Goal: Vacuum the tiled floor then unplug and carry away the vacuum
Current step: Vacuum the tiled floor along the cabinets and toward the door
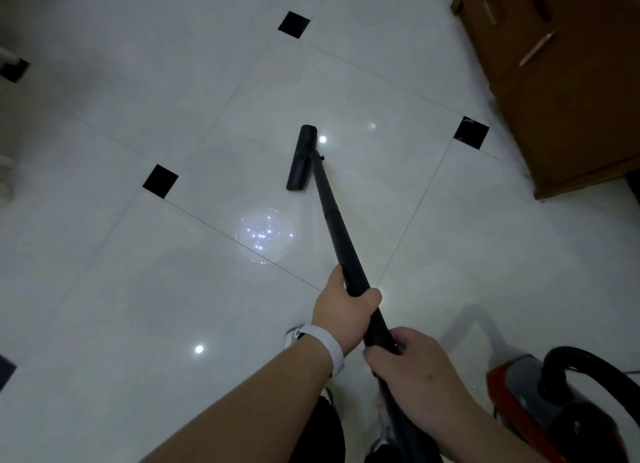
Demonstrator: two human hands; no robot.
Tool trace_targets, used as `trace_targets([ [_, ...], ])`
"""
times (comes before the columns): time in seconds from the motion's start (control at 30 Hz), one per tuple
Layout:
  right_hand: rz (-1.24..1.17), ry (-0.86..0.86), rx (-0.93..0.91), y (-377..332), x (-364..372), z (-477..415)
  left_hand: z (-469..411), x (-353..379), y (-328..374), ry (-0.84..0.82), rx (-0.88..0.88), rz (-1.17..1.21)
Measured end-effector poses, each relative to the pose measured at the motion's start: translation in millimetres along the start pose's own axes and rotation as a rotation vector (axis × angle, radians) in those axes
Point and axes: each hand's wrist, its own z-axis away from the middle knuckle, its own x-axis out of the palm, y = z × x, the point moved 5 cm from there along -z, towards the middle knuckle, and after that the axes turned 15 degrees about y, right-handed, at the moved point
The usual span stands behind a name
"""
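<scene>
Both hands were wrapped round the long black plastic vacuum wand (332,216). The left hand (341,310), with a white wristband (329,345), gripped further along it, and the right hand (415,369) gripped nearer the body, a spacing that probably gave leverage for steering. The flat black floor nozzle (300,159) lay against the glossy white tiled floor (138,116) with small black diamond insets, well ahead of the person, so vacuuming seemed to be in hand. The red and grey canister vacuum (540,403) sat at lower right, its black hose (595,362) looping over it. A brown wooden cabinet (571,81) stood at upper right, limiting sweeps that way. No plug or socket showed.
</scene>
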Motion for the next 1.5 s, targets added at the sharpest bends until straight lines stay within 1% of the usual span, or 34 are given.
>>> trace_targets([
  [0.37,0.098,-0.020,-0.029,-104,66,-25,-74,-87,28,0.163,-0.075,0.216],
  [0.8,0.153,-0.017,-0.114,-168,111,-45,-119,-139,47,0.166,-0.084,0.288],
  [1.13,0.142,-0.046,-0.155,-220,106,-90,-166,-142,92,0.190,-0.079,0.270],
  [1.27,0.158,-0.063,-0.191,-247,93,-117,-191,-131,117,0.213,-0.080,0.258],
  [1.5,0.105,-0.125,-0.184,-284,64,-165,-232,-104,162,0.240,-0.073,0.220],
])
